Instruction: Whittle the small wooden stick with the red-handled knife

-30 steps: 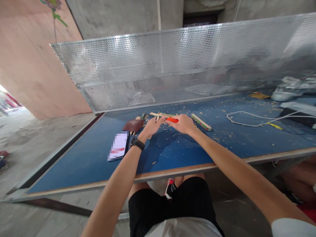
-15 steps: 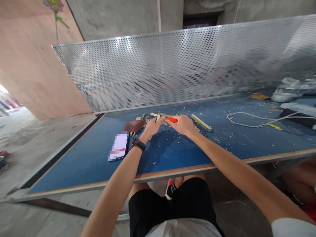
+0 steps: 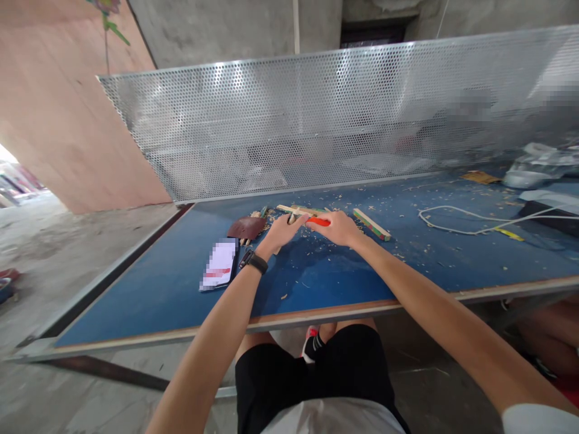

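Observation:
My left hand (image 3: 281,232), with a dark band on its wrist, is closed around a small pale wooden stick (image 3: 286,208). My right hand (image 3: 341,229) grips an orange-handled knife (image 3: 319,222), its thumb side close to the left fingertips. The blade is too small and covered to make out. Both hands are over the blue table (image 3: 312,289), among scattered wood shavings. Right of them lies a wooden strip (image 3: 371,225) with green and red sides. To the left, a dark brown flat piece (image 3: 246,227) rests over several thin sticks.
A phone (image 3: 219,264) lies left of my left wrist. White cord (image 3: 446,228), a yellow tool (image 3: 510,234) and plastic bags (image 3: 536,160) are on the right. A perforated metal panel (image 3: 271,126) stands along the table's back edge.
Both hands keep their grips and stay close together, with a slight shift of the fingers on the stick. The whole view has shifted slightly; the other things on the table lie as before.

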Demonstrator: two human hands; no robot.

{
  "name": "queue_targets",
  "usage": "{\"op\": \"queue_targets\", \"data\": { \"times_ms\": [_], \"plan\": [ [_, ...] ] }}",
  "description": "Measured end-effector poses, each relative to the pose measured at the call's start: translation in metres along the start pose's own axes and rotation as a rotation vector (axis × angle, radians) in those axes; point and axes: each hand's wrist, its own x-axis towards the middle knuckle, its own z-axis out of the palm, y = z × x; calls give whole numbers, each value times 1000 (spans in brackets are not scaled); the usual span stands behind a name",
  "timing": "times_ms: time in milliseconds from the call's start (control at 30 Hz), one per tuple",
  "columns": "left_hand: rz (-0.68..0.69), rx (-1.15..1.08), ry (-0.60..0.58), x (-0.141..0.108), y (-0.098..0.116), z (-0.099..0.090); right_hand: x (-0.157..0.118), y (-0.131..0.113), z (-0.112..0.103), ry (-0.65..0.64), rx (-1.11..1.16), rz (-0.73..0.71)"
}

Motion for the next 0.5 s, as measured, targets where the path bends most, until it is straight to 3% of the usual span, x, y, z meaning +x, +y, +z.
{"op": "queue_targets", "data": {
  "times_ms": [500],
  "plan": [
    [-24, 1, 15, 1, -1, 1, 2, 0, 0, 46, -114, 66]
  ]
}}
